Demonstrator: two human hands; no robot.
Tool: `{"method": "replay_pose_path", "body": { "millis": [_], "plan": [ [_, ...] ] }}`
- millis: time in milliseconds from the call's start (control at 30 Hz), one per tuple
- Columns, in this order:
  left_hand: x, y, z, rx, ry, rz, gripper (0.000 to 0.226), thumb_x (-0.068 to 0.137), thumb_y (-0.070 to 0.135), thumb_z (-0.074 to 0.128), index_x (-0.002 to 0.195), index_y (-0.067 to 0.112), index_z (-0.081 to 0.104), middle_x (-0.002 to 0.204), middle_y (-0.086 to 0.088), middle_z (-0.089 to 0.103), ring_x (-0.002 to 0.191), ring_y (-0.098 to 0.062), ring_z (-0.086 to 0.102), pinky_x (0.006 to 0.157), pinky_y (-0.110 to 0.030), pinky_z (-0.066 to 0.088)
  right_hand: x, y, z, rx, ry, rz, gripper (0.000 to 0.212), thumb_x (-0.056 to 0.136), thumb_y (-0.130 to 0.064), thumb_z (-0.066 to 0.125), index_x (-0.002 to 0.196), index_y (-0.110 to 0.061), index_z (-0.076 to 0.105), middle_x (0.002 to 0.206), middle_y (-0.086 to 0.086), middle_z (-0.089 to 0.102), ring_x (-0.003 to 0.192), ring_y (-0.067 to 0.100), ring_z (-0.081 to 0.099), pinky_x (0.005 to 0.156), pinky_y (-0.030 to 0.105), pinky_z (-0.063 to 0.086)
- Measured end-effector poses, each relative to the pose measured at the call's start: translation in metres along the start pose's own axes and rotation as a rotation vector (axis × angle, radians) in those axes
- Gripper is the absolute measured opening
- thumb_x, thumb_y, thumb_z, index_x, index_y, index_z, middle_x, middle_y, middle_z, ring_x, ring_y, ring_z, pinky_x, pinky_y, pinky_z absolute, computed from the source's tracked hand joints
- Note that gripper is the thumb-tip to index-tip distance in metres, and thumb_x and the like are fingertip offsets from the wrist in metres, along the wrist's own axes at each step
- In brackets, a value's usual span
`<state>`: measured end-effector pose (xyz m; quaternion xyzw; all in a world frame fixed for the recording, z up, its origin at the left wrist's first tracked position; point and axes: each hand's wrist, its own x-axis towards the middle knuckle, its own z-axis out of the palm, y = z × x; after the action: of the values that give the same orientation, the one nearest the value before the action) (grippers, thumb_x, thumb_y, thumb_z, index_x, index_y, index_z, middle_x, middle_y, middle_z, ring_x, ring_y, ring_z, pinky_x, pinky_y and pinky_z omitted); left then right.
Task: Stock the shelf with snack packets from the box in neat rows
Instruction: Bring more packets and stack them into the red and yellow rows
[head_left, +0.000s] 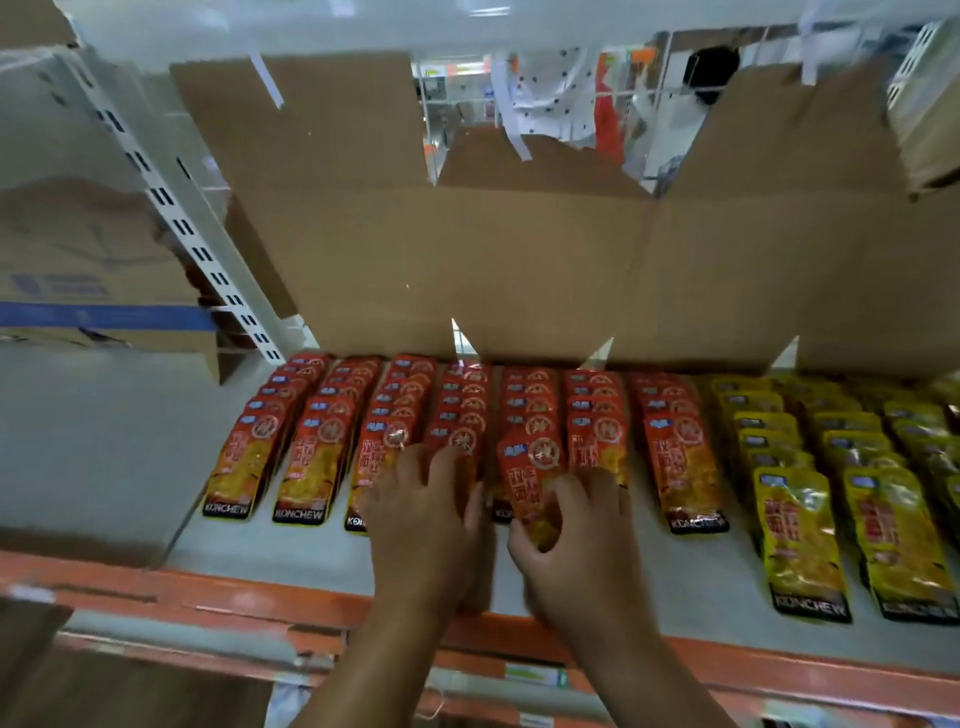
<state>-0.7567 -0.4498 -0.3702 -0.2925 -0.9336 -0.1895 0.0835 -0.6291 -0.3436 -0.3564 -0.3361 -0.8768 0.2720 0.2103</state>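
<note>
Several rows of red snack packets (311, 457) lie overlapped on the grey shelf (291, 551), with yellow packets (800, 525) in rows to the right. My left hand (421, 514) rests with spread fingers on the front packets of the fourth red row. My right hand (571, 540) grips the front red packet (530, 467) of the fifth row, thumb and fingers curled round its lower end. An open cardboard box (467, 270) stands behind the rows, its flaps up; its inside is hidden.
An orange shelf edge (208, 597) runs along the front. A white slotted upright (171, 208) rises at left, with cartons (78, 249) beyond it. Bare shelf surface lies in front of the red rows.
</note>
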Motion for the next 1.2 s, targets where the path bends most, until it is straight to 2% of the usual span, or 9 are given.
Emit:
{"method": "replay_pose_path", "body": {
  "millis": [367, 533, 733, 900, 1067, 1200],
  "plan": [
    [0.001, 0.001, 0.004, 0.051, 0.027, 0.023, 0.040, 0.088, 0.051, 0.068, 0.120, 0.028, 0.062, 0.118, -0.005, 0.058, 0.111, -0.032, 0.055, 0.087, -0.050, 0.045, -0.002, 0.006, 0.006, 0.037, 0.035, -0.010, 0.037, 0.080, -0.056, 0.066, 0.104, -0.033, 0.050, 0.118, -0.007, 0.043, 0.109, 0.016, 0.045, 0.083, 0.033, 0.053],
    [0.001, 0.000, 0.006, 0.072, 0.043, 0.017, 0.045, 0.085, 0.052, 0.074, 0.120, 0.025, 0.063, 0.116, -0.007, 0.060, 0.106, -0.034, 0.057, 0.083, -0.050, 0.047, -0.002, 0.008, 0.009, 0.043, 0.071, 0.006, 0.037, 0.077, -0.052, 0.070, 0.100, -0.030, 0.050, 0.112, -0.006, 0.044, 0.105, 0.020, 0.047, 0.077, 0.033, 0.051],
    [0.004, 0.000, 0.008, 0.087, 0.043, 0.017, 0.049, 0.085, 0.056, 0.074, 0.122, 0.025, 0.063, 0.119, -0.008, 0.060, 0.106, -0.035, 0.059, 0.082, -0.049, 0.046, -0.001, 0.009, 0.011, 0.040, 0.081, 0.011, 0.036, 0.077, -0.050, 0.071, 0.098, -0.028, 0.051, 0.111, -0.004, 0.046, 0.104, 0.021, 0.048, 0.078, 0.036, 0.052],
    [0.005, 0.001, 0.009, 0.086, 0.061, 0.014, 0.052, 0.085, 0.060, 0.072, 0.122, 0.025, 0.061, 0.119, -0.007, 0.061, 0.106, -0.033, 0.060, 0.083, -0.048, 0.047, -0.001, 0.009, 0.011, 0.038, 0.085, 0.030, 0.037, 0.077, -0.050, 0.072, 0.100, -0.028, 0.053, 0.113, -0.003, 0.047, 0.107, 0.022, 0.048, 0.079, 0.037, 0.053],
    [0.003, 0.000, 0.004, 0.035, 0.063, 0.014, 0.051, 0.090, 0.064, 0.061, 0.126, 0.027, 0.061, 0.126, -0.004, 0.059, 0.111, -0.030, 0.057, 0.087, -0.047, 0.046, -0.002, 0.010, 0.011, 0.038, 0.083, 0.045, 0.036, 0.078, -0.051, 0.071, 0.099, -0.029, 0.052, 0.114, -0.004, 0.046, 0.107, 0.019, 0.047, 0.081, 0.038, 0.054],
    [-0.004, -0.015, -0.006, -0.062, 0.064, 0.146, 0.046, 0.089, 0.059, 0.057, 0.123, 0.028, 0.063, 0.126, -0.002, 0.058, 0.114, -0.028, 0.056, 0.090, -0.048, 0.045, 0.000, 0.009, 0.010, 0.012, 0.092, 0.057, 0.036, 0.078, -0.050, 0.072, 0.099, -0.028, 0.053, 0.117, -0.004, 0.046, 0.109, 0.020, 0.047, 0.081, 0.038, 0.053]
  ]
}}
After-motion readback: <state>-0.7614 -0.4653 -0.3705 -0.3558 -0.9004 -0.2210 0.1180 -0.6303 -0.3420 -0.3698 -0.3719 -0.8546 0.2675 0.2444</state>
